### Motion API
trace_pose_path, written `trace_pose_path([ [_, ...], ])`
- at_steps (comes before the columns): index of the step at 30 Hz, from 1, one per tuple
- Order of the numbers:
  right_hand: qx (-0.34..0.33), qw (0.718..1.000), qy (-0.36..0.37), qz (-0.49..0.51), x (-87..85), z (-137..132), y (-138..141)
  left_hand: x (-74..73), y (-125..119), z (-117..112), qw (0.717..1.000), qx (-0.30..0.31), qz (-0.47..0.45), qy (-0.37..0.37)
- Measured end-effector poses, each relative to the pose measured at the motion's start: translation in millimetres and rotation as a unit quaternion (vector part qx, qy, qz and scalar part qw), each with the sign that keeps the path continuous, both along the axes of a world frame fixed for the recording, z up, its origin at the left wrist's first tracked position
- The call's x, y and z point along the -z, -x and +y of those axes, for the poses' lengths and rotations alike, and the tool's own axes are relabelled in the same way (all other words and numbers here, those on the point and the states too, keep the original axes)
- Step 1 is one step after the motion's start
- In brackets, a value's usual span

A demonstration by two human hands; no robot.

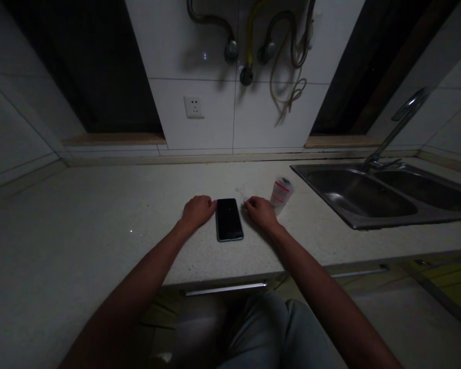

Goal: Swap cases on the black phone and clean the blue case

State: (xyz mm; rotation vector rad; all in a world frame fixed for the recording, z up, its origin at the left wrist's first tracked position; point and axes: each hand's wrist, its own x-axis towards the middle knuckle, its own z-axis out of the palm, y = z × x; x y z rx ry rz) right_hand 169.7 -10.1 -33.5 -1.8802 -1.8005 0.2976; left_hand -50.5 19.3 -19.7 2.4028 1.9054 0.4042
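Both hands rest on the countertop (100,215) beside a dark smartphone (229,219) — left hand (197,211) loosely curled, empty; right hand (261,212) curled, pinching a small clear wrapper (245,197), near a plastic cup (281,193).

Double steel sink (372,197) sits at the right of the frame, with a tap (397,125) angled over it. Wall socket (194,107) is up center-left, and some hoses (261,46) dangle along the top.

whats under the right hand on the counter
The right hand rests curled on the counter beside the phone, over something thin and clear. The hand hides what its fingers pinch.
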Motion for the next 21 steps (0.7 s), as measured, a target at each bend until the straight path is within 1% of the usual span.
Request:
trace_pose_path([
  [5, -0.024, 1.000, 0.004, -0.013, -5.2, -4, 3, -3.2, -10, -9, 1.000, 0.007, 0.006, 0.002],
  [9, -0.027, 0.999, 0.005, -0.044, -7.7, -8, 7, -3.6, -18, -16, 0.999, 0.014, -0.030, 0.043],
  [13, -0.035, 0.996, 0.015, -0.079, -6.0, -11, 12, -3.7, -20, -15, 0.993, 0.002, -0.074, 0.088],
  [16, -0.045, 0.995, 0.021, -0.089, -5.2, -13, 14, -3.8, -20, -12, 0.987, 0.004, -0.119, 0.111],
  [18, -0.047, 0.994, 0.026, -0.092, -5.3, -13, 14, -2.8, -19, -9, 0.978, 0.006, -0.167, 0.125],
  [21, -0.048, 0.995, 0.030, -0.084, -4.9, -13, 13, 0.0, -20, -3, 0.949, 0.001, -0.279, 0.148],
])
